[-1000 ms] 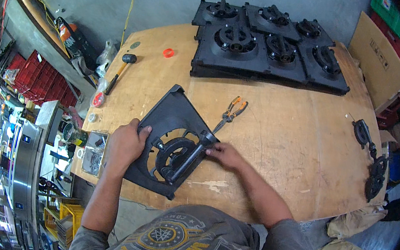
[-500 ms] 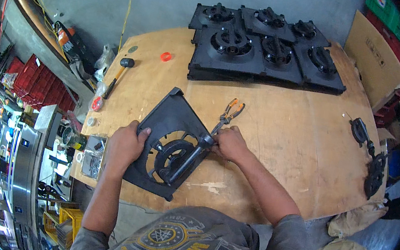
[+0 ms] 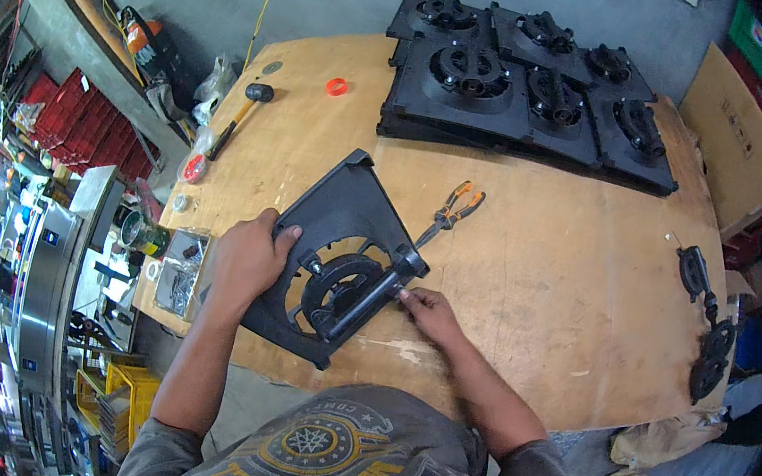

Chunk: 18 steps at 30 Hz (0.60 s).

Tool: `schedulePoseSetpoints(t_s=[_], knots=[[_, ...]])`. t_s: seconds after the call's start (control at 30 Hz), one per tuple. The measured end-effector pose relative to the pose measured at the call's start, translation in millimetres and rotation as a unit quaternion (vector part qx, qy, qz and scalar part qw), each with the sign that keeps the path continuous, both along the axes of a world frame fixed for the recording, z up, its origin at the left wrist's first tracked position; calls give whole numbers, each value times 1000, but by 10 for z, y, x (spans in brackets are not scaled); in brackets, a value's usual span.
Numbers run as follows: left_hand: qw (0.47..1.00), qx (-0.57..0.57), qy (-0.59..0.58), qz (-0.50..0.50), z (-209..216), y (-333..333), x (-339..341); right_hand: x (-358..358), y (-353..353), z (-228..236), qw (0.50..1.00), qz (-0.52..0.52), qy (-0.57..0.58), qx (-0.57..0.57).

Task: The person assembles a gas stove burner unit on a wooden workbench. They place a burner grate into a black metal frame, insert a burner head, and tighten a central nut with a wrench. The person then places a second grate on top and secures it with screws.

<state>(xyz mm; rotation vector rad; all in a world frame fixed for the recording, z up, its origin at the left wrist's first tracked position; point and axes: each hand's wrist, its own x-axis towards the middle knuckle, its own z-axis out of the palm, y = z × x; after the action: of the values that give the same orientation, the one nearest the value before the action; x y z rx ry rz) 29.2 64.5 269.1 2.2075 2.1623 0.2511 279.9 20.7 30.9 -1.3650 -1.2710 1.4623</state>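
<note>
A black square burner plate (image 3: pixel 348 198) stands tilted over the near part of the table. Inside its round opening sits a black ring burner (image 3: pixel 324 300), with a straight tube (image 3: pixel 365 305) running along the right side. My left hand (image 3: pixel 250 255) is closed around the plate's left edge, thumb on the upper face. At the right edge, beside the tube, my right hand (image 3: pixel 433 317) has its fingertips pinched together; whatever they hold is too small to make out. Orange-handled pliers (image 3: pixel 448 216) lie just beyond the plate.
Several similar black burner plates (image 3: pixel 454 104) are stacked at the far right. A mallet (image 3: pixel 242 116) and a red ring (image 3: pixel 336 87) lie far left. Clear boxes of small parts (image 3: pixel 178 280) stand at the left edge. Black burner pieces (image 3: pixel 709 316) rest at the right edge, near cardboard (image 3: pixel 736 139).
My right hand has slid nearer along the plate's right edge, from the tube's upper end to beside its middle. The plate stays in my left hand. The whole view has shifted slightly.
</note>
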Motion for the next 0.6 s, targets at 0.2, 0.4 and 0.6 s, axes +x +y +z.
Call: schedulePoseSetpoints(t_s=[0.2,0.4,0.6], knots=[[1000,3,-3,9,2,-1,-46,352,457,812,841,138,-451,265],[1000,-10,-17,19,2,4,-60,335,759,1043,813,213,-482,247],[998,-22,-47,22,-179,238,-356,213,745,498,943,156,-284,74]])
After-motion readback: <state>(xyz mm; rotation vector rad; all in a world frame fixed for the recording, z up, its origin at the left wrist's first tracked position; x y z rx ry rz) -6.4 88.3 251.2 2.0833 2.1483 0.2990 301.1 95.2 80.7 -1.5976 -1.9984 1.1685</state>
